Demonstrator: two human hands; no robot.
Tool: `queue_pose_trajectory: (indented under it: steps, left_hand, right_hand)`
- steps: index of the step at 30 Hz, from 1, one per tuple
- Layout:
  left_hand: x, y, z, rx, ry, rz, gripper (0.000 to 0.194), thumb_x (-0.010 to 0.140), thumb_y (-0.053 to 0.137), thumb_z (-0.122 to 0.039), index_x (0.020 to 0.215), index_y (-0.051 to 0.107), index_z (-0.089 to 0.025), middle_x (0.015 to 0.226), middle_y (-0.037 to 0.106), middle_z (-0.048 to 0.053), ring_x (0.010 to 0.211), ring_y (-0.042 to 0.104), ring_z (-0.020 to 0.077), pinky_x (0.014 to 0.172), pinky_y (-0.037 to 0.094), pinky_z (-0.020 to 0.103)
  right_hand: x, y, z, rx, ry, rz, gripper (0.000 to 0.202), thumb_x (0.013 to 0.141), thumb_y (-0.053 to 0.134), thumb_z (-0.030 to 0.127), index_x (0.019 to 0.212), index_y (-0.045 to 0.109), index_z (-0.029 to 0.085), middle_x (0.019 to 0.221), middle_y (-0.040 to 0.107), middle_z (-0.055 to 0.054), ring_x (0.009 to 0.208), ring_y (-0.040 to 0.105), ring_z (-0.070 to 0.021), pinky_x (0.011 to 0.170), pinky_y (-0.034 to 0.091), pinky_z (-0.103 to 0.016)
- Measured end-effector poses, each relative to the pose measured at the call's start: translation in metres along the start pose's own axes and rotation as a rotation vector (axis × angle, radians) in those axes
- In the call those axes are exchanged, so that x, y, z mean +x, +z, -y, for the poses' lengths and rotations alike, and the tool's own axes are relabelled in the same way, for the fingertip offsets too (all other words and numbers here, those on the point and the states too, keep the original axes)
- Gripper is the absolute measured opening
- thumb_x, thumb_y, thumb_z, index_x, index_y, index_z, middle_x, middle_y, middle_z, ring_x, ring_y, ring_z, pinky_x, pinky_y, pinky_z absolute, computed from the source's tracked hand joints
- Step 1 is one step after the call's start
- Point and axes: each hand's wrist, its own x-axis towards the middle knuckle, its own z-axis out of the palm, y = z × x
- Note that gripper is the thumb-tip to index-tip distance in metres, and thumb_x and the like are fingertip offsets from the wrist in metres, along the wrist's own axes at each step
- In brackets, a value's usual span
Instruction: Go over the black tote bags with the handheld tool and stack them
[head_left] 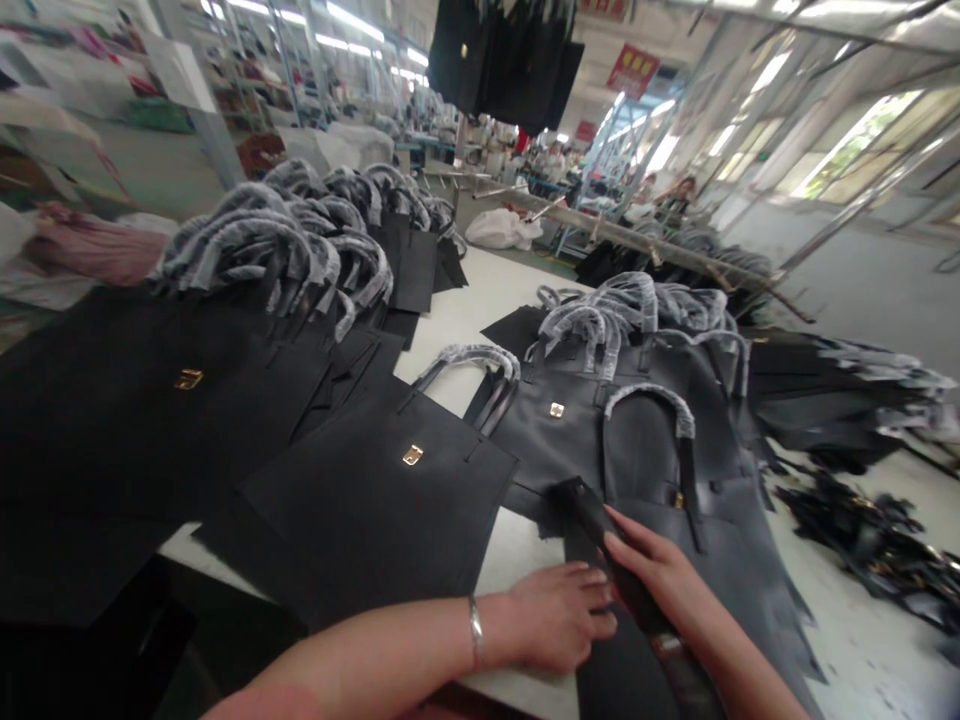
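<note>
My right hand [661, 562] is closed around a long, narrow black leather strip [589, 512], thumb on top, at the lower right. Its near end runs down past my wrist and looks blurred. My left hand [559, 618], with a silver bracelet at the wrist, reaches across with bent, slightly parted fingers. The fingertips come close to the strip; whether they touch it I cannot tell. Under the strip lie black bag panels [720, 560]. Left of my hands, a flat black bag panel [360, 490] shows a gold clasp [412, 455] and plastic-wrapped handles [480, 357].
Stacked black bag panels with wrapped handles [255, 240] cover the table's left; another stack [622, 310] stands right. Beyond it are more black pieces [825, 390] and a heap of straps with metal parts [877, 540]. Black panels [502, 60] hang overhead. People sit farther back.
</note>
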Motion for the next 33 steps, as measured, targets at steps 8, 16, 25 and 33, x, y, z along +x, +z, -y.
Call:
queue_pose_trajectory:
  steps: [8,16,25,33]
  left_hand:
    - [0.002,-0.017,-0.001,-0.022,-0.211,0.133,0.017,0.083,0.051,-0.028,0.084,0.059,-0.013,0.084,0.06,0.008,0.082,0.057,0.019,0.089,0.042,0.039]
    - [0.033,-0.009,-0.007,-0.077,-0.14,0.002,0.052,0.094,0.033,-0.047,0.139,0.037,-0.021,0.149,0.029,0.01,0.138,0.025,0.0287,0.111,0.021,0.049]
    - [0.026,-0.007,-0.002,-0.135,-0.148,0.077,0.052,0.095,0.03,-0.047,0.142,0.034,-0.024,0.152,0.025,0.008,0.141,0.018,0.0271,0.114,0.016,0.051]
    - [0.026,-0.007,-0.001,-0.133,-0.097,0.141,0.053,0.095,0.031,-0.047,0.142,0.034,-0.023,0.154,0.02,0.008,0.142,0.014,0.0294,0.113,0.015,0.055]
  right_hand:
    - [-0.057,-0.071,-0.013,0.112,0.056,-0.35,0.088,0.068,0.073,0.054,0.141,0.04,0.018,0.052,0.065,0.001,0.049,0.062,-0.0197,0.047,0.048,-0.028]
    - [-0.044,-0.095,-0.057,0.291,0.12,-0.419,0.077,0.068,0.077,0.042,0.134,0.046,0.018,0.07,0.071,-0.001,0.047,0.062,-0.0187,0.042,0.051,-0.029]
    - [-0.027,-0.107,-0.05,0.288,0.127,-0.364,0.08,0.068,0.077,0.041,0.137,0.043,0.018,0.071,0.072,-0.001,0.048,0.063,-0.0179,0.042,0.052,-0.028]
    - [-0.022,-0.095,-0.044,0.326,0.065,-0.383,0.076,0.068,0.079,0.039,0.134,0.047,0.017,0.07,0.071,-0.001,0.048,0.062,-0.0172,0.043,0.052,-0.028]
